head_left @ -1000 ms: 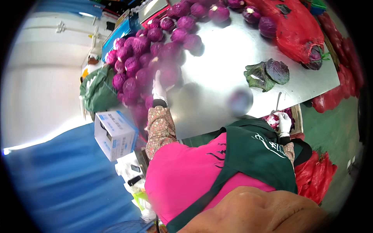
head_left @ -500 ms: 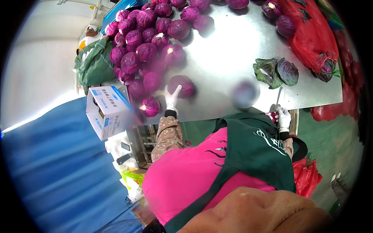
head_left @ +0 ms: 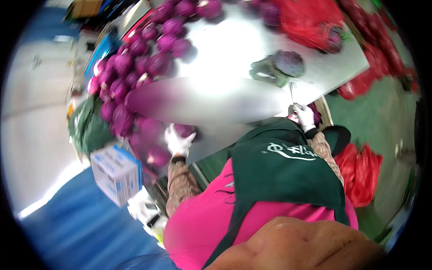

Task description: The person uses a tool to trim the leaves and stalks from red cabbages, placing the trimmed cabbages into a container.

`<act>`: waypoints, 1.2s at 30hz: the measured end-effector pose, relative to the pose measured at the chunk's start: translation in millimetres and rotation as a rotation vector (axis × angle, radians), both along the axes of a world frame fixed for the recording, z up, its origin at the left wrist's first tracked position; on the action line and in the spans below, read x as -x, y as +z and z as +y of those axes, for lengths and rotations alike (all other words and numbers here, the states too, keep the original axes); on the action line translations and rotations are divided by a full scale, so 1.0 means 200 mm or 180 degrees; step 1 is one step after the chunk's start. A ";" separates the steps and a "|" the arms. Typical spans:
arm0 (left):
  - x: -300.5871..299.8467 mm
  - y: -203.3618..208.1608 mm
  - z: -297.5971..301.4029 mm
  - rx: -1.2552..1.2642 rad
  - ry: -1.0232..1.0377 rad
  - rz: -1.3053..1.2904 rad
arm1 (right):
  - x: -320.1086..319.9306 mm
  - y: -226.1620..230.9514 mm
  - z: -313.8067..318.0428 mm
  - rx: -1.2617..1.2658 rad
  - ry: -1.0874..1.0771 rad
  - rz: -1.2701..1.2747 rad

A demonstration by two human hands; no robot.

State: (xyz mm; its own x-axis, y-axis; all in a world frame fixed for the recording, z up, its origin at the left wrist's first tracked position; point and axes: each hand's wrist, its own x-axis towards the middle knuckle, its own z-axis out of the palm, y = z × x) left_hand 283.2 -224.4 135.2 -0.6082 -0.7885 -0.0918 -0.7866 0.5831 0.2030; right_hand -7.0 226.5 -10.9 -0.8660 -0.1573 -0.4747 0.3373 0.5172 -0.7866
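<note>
My left hand point(head_left: 178, 141), in a white glove, rests against the near side of a round red cabbage point(head_left: 184, 130) at the table's front edge. Its thumb and fingers spread around the cabbage, which they partly hide. In my white-gloved right hand point(head_left: 304, 117) is a knife point(head_left: 293, 92), its blurred blade pointing away from me over the table edge. Some purple cabbage point(head_left: 317, 115) shows beside that hand, partly covered. Loose dark outer leaves point(head_left: 288, 64) lie on the metal table point(head_left: 333, 74) beyond the knife.
Many red cabbages point(head_left: 123, 65) crowd the table's left side. A red mesh sack point(head_left: 308, 22) lies at the far right. A white and blue carton point(head_left: 116, 173) and a green sack point(head_left: 87, 123) stand at the left. A grey smear hides the table's middle.
The whole view has turned and shifted. My left hand has come closer to my body, at the cabbage near the front edge. My right hand keeps the knife.
</note>
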 end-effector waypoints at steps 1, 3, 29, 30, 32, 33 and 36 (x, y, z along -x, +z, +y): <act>0.04 0.06 -0.01 -0.0295 0.0205 0.0071 | -0.01 0.08 0.01 -0.0284 -0.0101 0.0019; 0.02 0.12 0.03 -0.0343 0.0629 0.0159 | -0.03 0.08 0.04 -0.0125 -0.0300 0.0241; 1.05 -0.53 0.98 -0.1030 -0.3701 0.0015 | 0.00 0.14 -0.24 -0.1079 0.0467 0.1318; 1.10 -0.52 1.05 -0.1184 -0.3867 -0.0158 | -0.06 0.18 -0.15 -0.1034 0.0295 0.1100; 1.18 -0.53 1.18 -0.1304 -0.4642 -0.0432 | -0.19 0.04 0.07 -0.1122 0.0065 0.1275; 1.19 -0.54 1.24 -0.1352 -0.5063 -0.0410 | -0.27 -0.03 0.18 -0.1121 -0.0050 0.1397; 1.29 -0.45 1.38 -0.1976 -0.5589 -0.0999 | -0.45 -0.13 0.41 -0.1406 -0.0591 0.1211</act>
State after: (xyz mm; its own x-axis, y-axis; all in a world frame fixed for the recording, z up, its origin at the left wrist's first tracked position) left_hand 25.4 50.9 45.8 -0.4848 0.8085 -0.3335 0.4940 0.5678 0.6584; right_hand 82.7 309.1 -37.5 -0.9817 0.1538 -0.1126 0.1906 0.7814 -0.5943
